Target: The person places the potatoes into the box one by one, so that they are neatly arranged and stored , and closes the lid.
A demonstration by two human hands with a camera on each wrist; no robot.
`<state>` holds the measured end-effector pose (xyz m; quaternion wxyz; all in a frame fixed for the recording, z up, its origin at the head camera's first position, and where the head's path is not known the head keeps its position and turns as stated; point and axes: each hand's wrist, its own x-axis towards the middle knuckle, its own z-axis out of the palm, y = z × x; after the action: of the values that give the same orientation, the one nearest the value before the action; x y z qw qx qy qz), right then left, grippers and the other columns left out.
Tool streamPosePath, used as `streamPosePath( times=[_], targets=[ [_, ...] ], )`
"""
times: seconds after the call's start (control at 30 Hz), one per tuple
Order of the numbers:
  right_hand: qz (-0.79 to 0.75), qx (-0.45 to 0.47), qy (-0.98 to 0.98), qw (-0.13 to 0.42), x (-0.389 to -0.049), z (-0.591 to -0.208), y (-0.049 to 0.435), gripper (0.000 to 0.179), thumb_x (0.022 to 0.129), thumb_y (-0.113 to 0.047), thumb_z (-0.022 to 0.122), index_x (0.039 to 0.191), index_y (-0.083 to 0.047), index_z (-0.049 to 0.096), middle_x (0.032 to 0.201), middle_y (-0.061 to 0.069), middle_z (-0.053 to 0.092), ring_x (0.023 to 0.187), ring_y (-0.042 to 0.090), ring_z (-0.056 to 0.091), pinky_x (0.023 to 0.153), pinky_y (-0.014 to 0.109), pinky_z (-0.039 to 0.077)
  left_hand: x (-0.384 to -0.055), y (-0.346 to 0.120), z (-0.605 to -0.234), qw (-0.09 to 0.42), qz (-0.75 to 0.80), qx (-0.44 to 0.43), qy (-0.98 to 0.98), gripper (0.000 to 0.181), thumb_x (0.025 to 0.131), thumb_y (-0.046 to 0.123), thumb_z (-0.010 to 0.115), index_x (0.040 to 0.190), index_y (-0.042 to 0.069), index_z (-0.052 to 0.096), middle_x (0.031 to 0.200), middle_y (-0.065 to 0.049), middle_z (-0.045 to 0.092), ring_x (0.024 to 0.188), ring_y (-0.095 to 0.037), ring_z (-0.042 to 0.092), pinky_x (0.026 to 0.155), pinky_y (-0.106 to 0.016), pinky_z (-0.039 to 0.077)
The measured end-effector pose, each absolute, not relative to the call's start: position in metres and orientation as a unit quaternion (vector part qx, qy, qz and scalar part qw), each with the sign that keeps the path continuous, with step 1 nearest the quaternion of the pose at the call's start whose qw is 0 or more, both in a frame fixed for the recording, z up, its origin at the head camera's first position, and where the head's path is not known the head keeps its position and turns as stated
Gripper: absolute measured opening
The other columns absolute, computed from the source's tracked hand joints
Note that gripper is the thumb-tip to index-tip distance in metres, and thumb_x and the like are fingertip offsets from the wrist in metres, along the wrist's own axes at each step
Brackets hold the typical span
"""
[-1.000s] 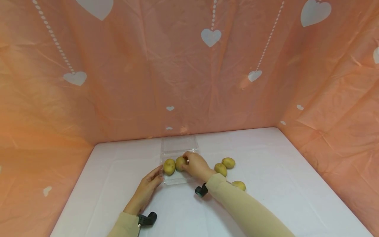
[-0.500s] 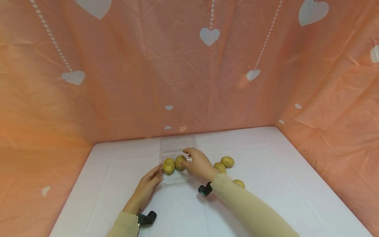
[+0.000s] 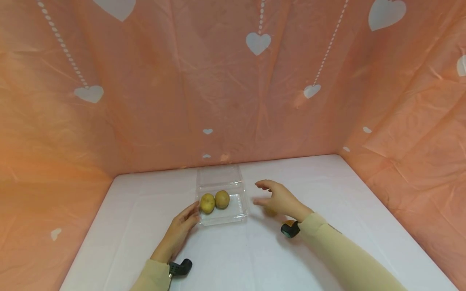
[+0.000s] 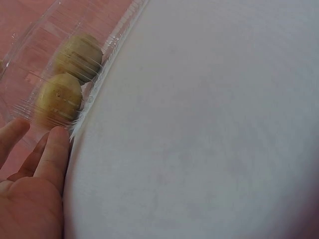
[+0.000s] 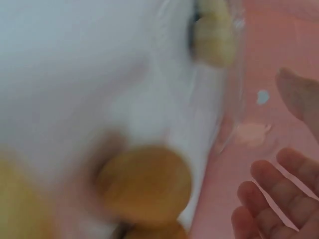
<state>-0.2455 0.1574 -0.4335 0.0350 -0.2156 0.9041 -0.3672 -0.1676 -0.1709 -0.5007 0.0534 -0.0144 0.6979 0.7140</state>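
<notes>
A clear plastic clamshell box lies on the table with its lid folded back. Two potatoes sit side by side in its left part. My left hand rests its fingertips against the box's left side; in the left wrist view its fingers are extended at the clear wall. To the right of the box, my right hand hovers with parted fingers and holds nothing. Beneath it a loose potato shows partly, and another potato peeps out by the wrist. The right wrist view shows a blurred potato near the hand.
A white cloth covers the table. Orange curtains with white hearts enclose the back and sides. Black cameras are strapped to both wrists. In the right wrist view another blurred potato lies at the lower left.
My right hand has let go of the second potato in the box and moved right, over the loose potatoes. My left hand has stayed at the box.
</notes>
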Motion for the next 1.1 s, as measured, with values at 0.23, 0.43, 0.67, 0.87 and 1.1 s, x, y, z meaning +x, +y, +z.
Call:
streamPosePath(
  times=[0.23,0.43,0.67,0.87,1.1],
  targets=[
    [-0.332,-0.233,0.911,0.069,-0.246,-0.443,0.189,0.061,0.078,-0.021,0.080,0.132,-0.003,0.057,0.122,0.010,0.061,0.107,0.025,0.055,0.098,0.046,0.042,-0.168,-0.172,-0.501,0.048,0.713,-0.019,0.699,0.056,0.093,0.006,0.057,0.146,0.003,0.040,0.147,-0.019,0.039,0.134,-0.028,0.036,0.108,-0.041,0.031],
    [-0.306,-0.252,0.915,0.069,-0.246,-0.448,0.197,0.068,0.073,-0.022,0.084,0.132,-0.002,0.057,0.123,0.008,0.062,0.114,0.026,0.051,0.102,0.046,0.039,-0.167,-0.172,-0.501,0.044,0.711,-0.018,0.702,0.056,0.093,0.007,0.057,0.146,0.002,0.040,0.146,-0.021,0.040,0.135,-0.029,0.036,0.108,-0.042,0.032],
    [-0.270,-0.258,0.926,0.064,-0.244,-0.450,0.197,0.067,0.072,-0.028,0.086,0.130,-0.008,0.060,0.125,0.003,0.062,0.119,0.030,0.046,0.102,0.054,0.032,-0.167,-0.172,-0.502,0.051,0.715,-0.023,0.697,0.055,0.094,0.007,0.057,0.147,0.004,0.040,0.148,-0.019,0.038,0.135,-0.027,0.035,0.109,-0.042,0.030],
    [-0.243,-0.262,0.931,0.069,-0.242,-0.452,0.198,0.069,0.070,-0.029,0.087,0.131,-0.011,0.060,0.124,0.000,0.061,0.124,0.029,0.042,0.103,0.051,0.024,-0.166,-0.171,-0.501,0.055,0.713,-0.017,0.699,0.055,0.095,0.007,0.055,0.147,0.004,0.038,0.149,-0.020,0.036,0.136,-0.028,0.033,0.110,-0.045,0.028],
    [-0.230,-0.265,0.934,0.069,-0.240,-0.452,0.200,0.071,0.069,-0.030,0.087,0.132,-0.012,0.059,0.126,0.001,0.060,0.129,0.031,0.036,0.102,0.053,0.021,-0.165,-0.171,-0.499,0.056,0.714,-0.012,0.698,0.055,0.096,0.007,0.055,0.148,0.005,0.038,0.149,-0.019,0.036,0.136,-0.027,0.033,0.110,-0.045,0.028]
  ],
)
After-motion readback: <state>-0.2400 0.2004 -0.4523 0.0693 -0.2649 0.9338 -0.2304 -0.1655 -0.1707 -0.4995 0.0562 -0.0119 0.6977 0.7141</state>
